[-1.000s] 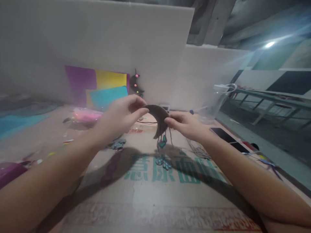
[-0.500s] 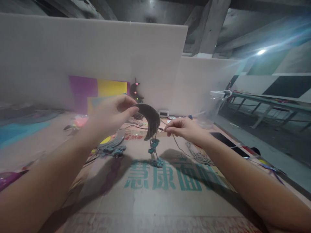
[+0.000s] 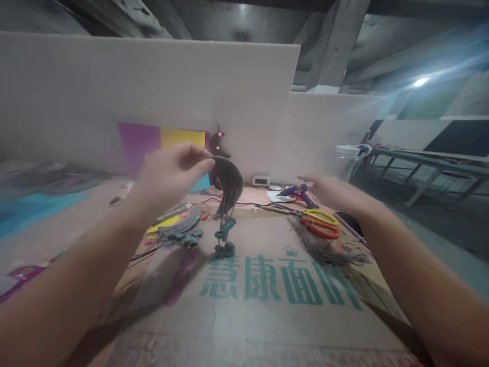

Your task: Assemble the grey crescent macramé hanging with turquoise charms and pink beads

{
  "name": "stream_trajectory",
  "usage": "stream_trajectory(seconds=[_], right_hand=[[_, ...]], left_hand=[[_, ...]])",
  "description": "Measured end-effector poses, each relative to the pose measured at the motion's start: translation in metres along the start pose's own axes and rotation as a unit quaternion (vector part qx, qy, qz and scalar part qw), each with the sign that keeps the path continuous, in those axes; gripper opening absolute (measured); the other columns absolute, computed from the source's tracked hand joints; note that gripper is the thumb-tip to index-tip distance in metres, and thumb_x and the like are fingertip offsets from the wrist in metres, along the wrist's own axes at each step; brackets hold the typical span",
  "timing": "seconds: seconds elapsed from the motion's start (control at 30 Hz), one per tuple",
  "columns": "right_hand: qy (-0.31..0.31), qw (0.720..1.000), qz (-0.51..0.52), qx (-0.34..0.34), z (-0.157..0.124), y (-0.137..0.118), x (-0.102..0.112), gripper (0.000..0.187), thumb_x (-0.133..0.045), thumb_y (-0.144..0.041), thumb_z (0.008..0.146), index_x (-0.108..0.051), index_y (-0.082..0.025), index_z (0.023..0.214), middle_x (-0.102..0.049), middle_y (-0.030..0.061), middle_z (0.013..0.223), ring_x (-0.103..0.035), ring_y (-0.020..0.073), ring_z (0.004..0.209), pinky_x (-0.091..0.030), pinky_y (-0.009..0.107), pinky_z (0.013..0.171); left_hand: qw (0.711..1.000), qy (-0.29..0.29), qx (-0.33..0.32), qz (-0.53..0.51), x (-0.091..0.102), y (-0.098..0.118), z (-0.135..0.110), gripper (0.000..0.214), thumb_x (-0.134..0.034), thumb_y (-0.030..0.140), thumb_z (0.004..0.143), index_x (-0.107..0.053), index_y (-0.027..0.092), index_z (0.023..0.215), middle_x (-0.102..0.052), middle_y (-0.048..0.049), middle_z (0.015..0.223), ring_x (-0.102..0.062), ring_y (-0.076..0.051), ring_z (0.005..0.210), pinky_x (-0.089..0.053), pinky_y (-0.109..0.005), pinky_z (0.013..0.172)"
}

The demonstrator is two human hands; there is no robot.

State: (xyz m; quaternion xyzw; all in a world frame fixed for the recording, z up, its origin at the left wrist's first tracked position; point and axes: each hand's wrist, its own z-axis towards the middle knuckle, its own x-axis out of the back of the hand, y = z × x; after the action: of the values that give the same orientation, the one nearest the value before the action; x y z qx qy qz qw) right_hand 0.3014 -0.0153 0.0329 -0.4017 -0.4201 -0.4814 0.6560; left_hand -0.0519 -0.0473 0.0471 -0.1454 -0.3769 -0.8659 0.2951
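My left hand point(image 3: 173, 173) pinches the upper tip of a dark crescent moon shape point(image 3: 229, 178). Thin cords run down from the crescent, carrying teal-and-grey ornaments point(image 3: 224, 232) over the printed cardboard. My right hand point(image 3: 336, 192) is stretched out on the right with its fingers extended and slightly blurred. Beside its fingertips lies a purple-blue glue gun point(image 3: 305, 197) with a small red light; no grip on it shows. Scissors with yellow and red-orange handles point(image 3: 321, 218) lie below that hand, near a bundle of grey cord point(image 3: 324, 250).
Grey cord pieces with teal bits point(image 3: 179, 232) lie left of the crescent. A small white device point(image 3: 261, 181) stands at the back by the partition point(image 3: 244, 112). Coloured sheets point(image 3: 139, 145) and another decorated crescent point(image 3: 218, 145) lean there. A white-lidded clear container point(image 3: 347, 151) stands back right.
My right hand has left the cord near the crescent and moved right to the glue gun. The crescent has shifted slightly left in my left hand. Scissors and cord bundle show more fully.
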Motion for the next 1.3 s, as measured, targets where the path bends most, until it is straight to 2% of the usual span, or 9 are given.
stream_trajectory(seconds=[0.13, 0.3, 0.47, 0.57, 0.77, 1.0, 1.1, 1.2, 1.3], right_hand=[[0.109, 0.983, 0.145, 0.011, -0.018, -0.042, 0.016, 0.033, -0.051, -0.036, 0.093, -0.073, -0.018, 0.110, -0.076, 0.0105, 0.097, -0.069, 0.0231, 0.085, -0.050, 0.033, 0.076], [0.023, 0.932, 0.338, 0.131, -0.030, -0.103, 0.017, 0.037, -0.059, -0.048, 0.090, -0.073, -0.018, 0.105, -0.075, 0.0066, 0.090, -0.067, 0.0182, 0.079, -0.050, 0.028, 0.068], [0.008, 0.886, 0.425, 0.188, -0.024, -0.122, 0.012, 0.024, -0.065, -0.039, 0.088, -0.071, -0.016, 0.091, -0.075, 0.0046, 0.087, -0.067, 0.0166, 0.080, -0.050, 0.026, 0.070], [0.053, 0.881, 0.437, 0.173, -0.025, -0.120, 0.011, 0.021, -0.066, -0.036, 0.087, -0.070, -0.015, 0.088, -0.071, 0.0023, 0.077, -0.064, 0.0131, 0.069, -0.047, 0.024, 0.061], [0.120, 0.883, 0.432, 0.136, -0.024, -0.107, 0.009, 0.018, -0.067, -0.033, 0.086, -0.069, -0.016, 0.083, -0.060, -0.0027, 0.059, -0.053, 0.0094, 0.053, -0.040, 0.023, 0.049], [0.188, 0.875, 0.436, 0.092, -0.021, -0.100, 0.018, 0.013, -0.071, -0.025, 0.083, -0.067, -0.018, 0.073, -0.062, -0.0016, 0.057, -0.055, 0.0112, 0.052, -0.043, 0.026, 0.050], [0.207, 0.869, 0.439, 0.095, -0.023, -0.099, 0.020, 0.012, -0.072, -0.024, 0.084, -0.067, -0.018, 0.075, -0.063, -0.0015, 0.060, -0.056, 0.0107, 0.053, -0.045, 0.026, 0.052], [0.209, 0.870, 0.436, 0.095, -0.024, -0.099, 0.022, 0.012, -0.071, -0.024, 0.084, -0.066, -0.018, 0.075, -0.063, -0.0016, 0.060, -0.057, 0.0110, 0.053, -0.046, 0.027, 0.054], [0.205, 0.874, 0.432, 0.088, -0.025, -0.100, 0.022, 0.016, -0.071, -0.027, 0.085, -0.064, -0.019, 0.074, -0.062, -0.0010, 0.061, -0.058, 0.0124, 0.055, -0.046, 0.029, 0.056]], left_hand=[[0.999, 0.014, 0.000, -0.052, -0.005, 0.015, -0.009, 0.017, -0.065, 0.035, 0.084, -0.068, 0.020, 0.092, -0.072, -0.0020, 0.083, -0.068, -0.017, 0.076, -0.055, -0.026, 0.068], [0.990, 0.045, -0.021, -0.131, -0.011, 0.021, -0.020, 0.017, -0.070, 0.036, 0.084, -0.067, 0.022, 0.094, -0.072, -0.0008, 0.084, -0.069, -0.014, 0.074, -0.054, -0.021, 0.060], [0.977, 0.058, -0.043, -0.203, -0.015, 0.022, -0.024, 0.025, -0.072, 0.044, 0.084, -0.066, 0.022, 0.095, -0.070, 0.0007, 0.078, -0.068, -0.012, 0.068, -0.055, -0.020, 0.060], [0.966, 0.004, -0.038, -0.254, -0.024, 0.020, -0.024, 0.043, -0.064, 0.057, 0.086, -0.065, 0.021, 0.108, -0.072, -0.0039, 0.088, -0.070, -0.016, 0.078, -0.057, -0.026, 0.071], [0.912, -0.219, 0.043, -0.343, -0.051, 0.003, -0.020, 0.086, -0.028, 0.082, 0.085, -0.063, 0.014, 0.125, -0.069, -0.0160, 0.122, -0.063, -0.030, 0.117, -0.047, -0.045, 0.102], [0.915, -0.258, 0.087, -0.297, -0.051, -0.017, -0.006, 0.095, -0.023, 0.088, 0.080, -0.063, 0.018, 0.128, -0.066, -0.0138, 0.131, -0.057, -0.032, 0.125, -0.038, -0.048, 0.109], [0.904, -0.312, 0.088, -0.278, -0.063, -0.022, -0.010, 0.099, -0.019, 0.090, 0.078, -0.060, 0.019, 0.132, -0.063, -0.0147, 0.135, -0.056, -0.033, 0.126, -0.039, -0.047, 0.107], [0.884, -0.382, 0.049, -0.267, -0.085, -0.020, -0.027, 0.081, -0.038, 0.082, 0.082, -0.062, 0.020, 0.129, -0.065, -0.0135, 0.131, -0.059, -0.031, 0.120, -0.045, -0.045, 0.101], [0.872, -0.397, 0.061, -0.280, -0.104, -0.015, -0.048, 0.045, -0.069, 0.052, 0.080, -0.068, 0.022, 0.114, -0.073, -0.0091, 0.114, -0.067, -0.026, 0.103, -0.052, -0.039, 0.088]])
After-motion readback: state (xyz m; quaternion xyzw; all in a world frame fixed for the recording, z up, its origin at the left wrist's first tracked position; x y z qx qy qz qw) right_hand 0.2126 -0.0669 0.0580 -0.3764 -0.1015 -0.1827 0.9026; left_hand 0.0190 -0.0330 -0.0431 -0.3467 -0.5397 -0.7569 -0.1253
